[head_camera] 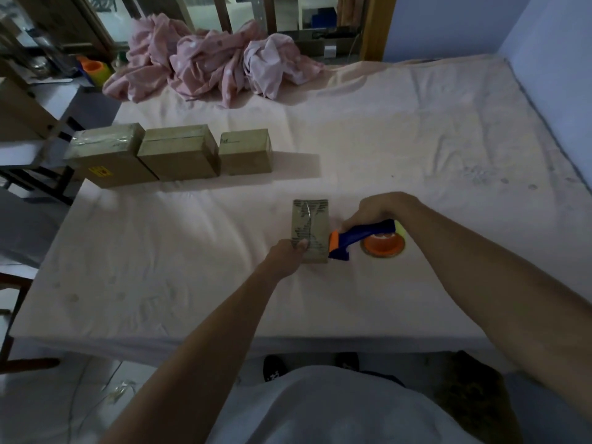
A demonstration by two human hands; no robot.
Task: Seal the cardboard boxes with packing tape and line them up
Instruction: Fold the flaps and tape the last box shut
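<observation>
A small cardboard box [310,225] with dark print and a strip of clear tape on top lies in the middle of the bed. My left hand [288,253] grips its near end, thumb on top. My right hand [379,208] grips the blue handle of a tape dispenser [365,237] with an orange roll core, its orange head touching the box's right side. Three taped cardboard boxes stand in a row at the far left: the left one [105,155], the middle one [179,153], the right one [246,152].
A pale pink mattress [416,149] fills the view, its near edge just in front of me. A crumpled pink sheet [208,62] lies at the far edge. A desk and a chair [28,133] stand left of the bed. A blue wall rises on the right.
</observation>
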